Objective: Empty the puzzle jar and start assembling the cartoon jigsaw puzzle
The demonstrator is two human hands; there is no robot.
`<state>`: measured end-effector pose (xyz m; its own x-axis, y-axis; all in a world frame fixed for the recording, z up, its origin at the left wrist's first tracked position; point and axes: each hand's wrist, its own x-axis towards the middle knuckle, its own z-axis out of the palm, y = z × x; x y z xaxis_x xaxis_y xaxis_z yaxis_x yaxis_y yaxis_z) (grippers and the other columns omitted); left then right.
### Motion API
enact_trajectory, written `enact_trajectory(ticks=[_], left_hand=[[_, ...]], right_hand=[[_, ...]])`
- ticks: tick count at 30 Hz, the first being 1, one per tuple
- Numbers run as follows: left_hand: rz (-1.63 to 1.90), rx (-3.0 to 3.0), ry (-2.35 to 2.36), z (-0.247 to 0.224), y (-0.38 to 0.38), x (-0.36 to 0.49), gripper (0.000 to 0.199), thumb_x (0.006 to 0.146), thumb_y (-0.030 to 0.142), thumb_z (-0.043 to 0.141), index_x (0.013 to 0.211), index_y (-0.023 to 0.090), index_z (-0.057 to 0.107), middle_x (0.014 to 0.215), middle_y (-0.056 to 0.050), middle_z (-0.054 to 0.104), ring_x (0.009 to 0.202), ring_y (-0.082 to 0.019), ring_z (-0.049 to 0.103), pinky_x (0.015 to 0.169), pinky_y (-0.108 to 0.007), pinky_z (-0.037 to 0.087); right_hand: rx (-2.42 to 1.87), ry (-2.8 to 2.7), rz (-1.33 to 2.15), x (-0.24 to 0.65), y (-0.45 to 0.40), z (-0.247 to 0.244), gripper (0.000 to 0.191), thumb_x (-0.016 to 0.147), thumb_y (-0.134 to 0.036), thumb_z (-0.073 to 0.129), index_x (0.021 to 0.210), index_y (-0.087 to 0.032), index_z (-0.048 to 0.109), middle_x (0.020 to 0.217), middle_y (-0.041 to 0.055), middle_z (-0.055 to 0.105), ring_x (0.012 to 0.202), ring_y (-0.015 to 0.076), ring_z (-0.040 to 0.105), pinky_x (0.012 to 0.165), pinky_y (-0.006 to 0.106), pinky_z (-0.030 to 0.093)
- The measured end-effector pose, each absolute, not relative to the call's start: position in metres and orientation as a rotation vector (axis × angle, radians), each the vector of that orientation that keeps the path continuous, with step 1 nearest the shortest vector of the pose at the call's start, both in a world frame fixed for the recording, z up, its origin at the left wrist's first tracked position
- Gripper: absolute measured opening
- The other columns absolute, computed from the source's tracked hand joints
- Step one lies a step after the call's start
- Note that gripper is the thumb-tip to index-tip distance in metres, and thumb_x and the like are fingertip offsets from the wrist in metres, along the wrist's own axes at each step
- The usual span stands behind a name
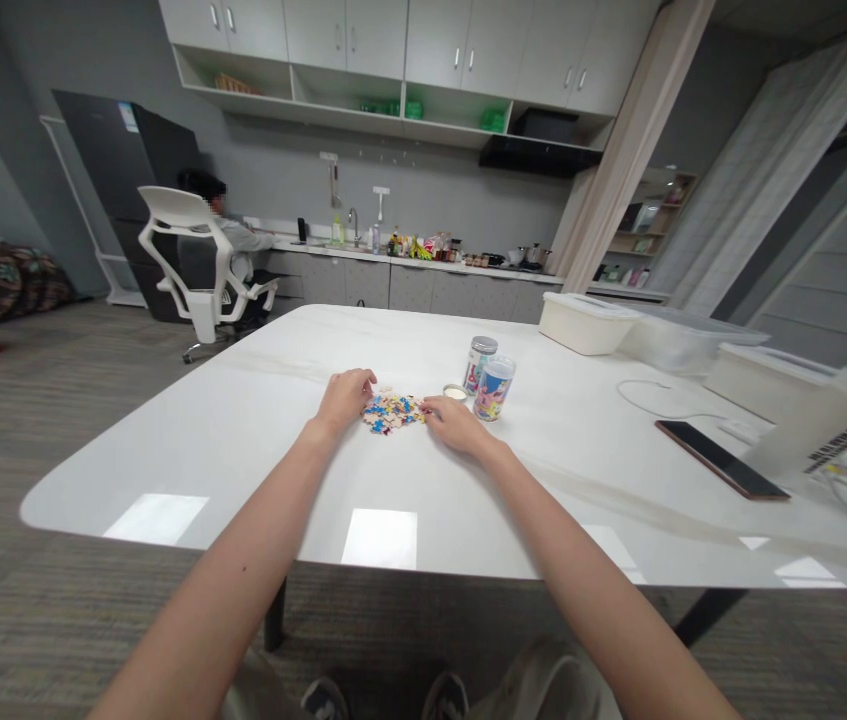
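A small heap of colourful jigsaw puzzle pieces (391,411) lies on the white table (243,440), some with pale backs up. My left hand (345,396) rests at the heap's left edge, fingers curved loosely and apart. From the right, my right hand (456,421) reaches in, its thumb and fingertips closed about a puzzle piece at the edge of the heap. Just beyond the right hand sits a round lid (454,393). Beside it stand a clear jar with a cartoon picture (494,390) and a second jar with a silver lid (480,362).
At the right are a phone (719,458), a white cable (663,400), a cream lidded box (586,322) and a clear plastic bin (685,340). Across the room a person sits in a white office chair (202,255), near a kitchen counter (423,265) with bottles.
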<state>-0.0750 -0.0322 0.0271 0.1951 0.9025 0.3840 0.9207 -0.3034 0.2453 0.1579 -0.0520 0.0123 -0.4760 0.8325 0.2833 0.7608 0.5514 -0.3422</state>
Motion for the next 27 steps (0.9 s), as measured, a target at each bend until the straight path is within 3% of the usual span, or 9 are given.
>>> enact_trajectory(ticks=[8, 13, 21, 27], left_hand=[[-0.668, -2.354, -1.901, 0.0309, -0.0351, -0.0787, 0.039, 0.078, 0.003, 0.048, 0.110, 0.016, 0.067, 0.098, -0.006, 0.075, 0.095, -0.021, 0.067, 0.086, -0.028, 0.046], [-0.526, -2.368, -1.941, 0.0339, -0.0397, -0.0779, 0.048, 0.073, 0.001, 0.054, 0.117, 0.017, 0.065, 0.102, -0.005, 0.075, 0.100, -0.022, 0.067, 0.087, -0.028, 0.046], [-0.434, -2.476, -1.820, 0.0353, -0.0387, -0.0758, 0.030, 0.079, 0.013, 0.056, 0.102, 0.021, 0.074, 0.109, -0.006, 0.073, 0.101, -0.022, 0.065, 0.088, -0.027, 0.046], [-0.435, -2.558, -1.796, 0.0335, -0.0360, -0.0777, 0.028, 0.079, 0.012, 0.056, 0.097, 0.021, 0.076, 0.104, -0.007, 0.074, 0.098, -0.022, 0.066, 0.087, -0.026, 0.047]], right_hand=[[-1.298, -2.360, 0.231, 0.1616, -0.0494, 0.0090, 0.029, 0.090, -0.016, 0.048, 0.112, -0.013, 0.067, 0.128, 0.0120, 0.061, 0.120, 0.0197, 0.054, 0.105, 0.031, 0.037], [-1.258, -2.391, 0.250, 0.1595, -0.0513, 0.0099, 0.031, 0.092, -0.017, 0.046, 0.115, -0.015, 0.066, 0.130, 0.0102, 0.061, 0.123, 0.0197, 0.053, 0.107, 0.033, 0.036], [-1.234, -2.397, 0.203, 0.1617, -0.0483, 0.0105, 0.028, 0.091, -0.017, 0.048, 0.110, -0.013, 0.069, 0.120, 0.0111, 0.066, 0.112, 0.0195, 0.058, 0.101, 0.030, 0.039], [-1.338, -2.257, 0.218, 0.1625, -0.0486, 0.0110, 0.026, 0.091, -0.020, 0.049, 0.108, -0.015, 0.069, 0.112, 0.0102, 0.067, 0.106, 0.0189, 0.059, 0.095, 0.031, 0.042]])
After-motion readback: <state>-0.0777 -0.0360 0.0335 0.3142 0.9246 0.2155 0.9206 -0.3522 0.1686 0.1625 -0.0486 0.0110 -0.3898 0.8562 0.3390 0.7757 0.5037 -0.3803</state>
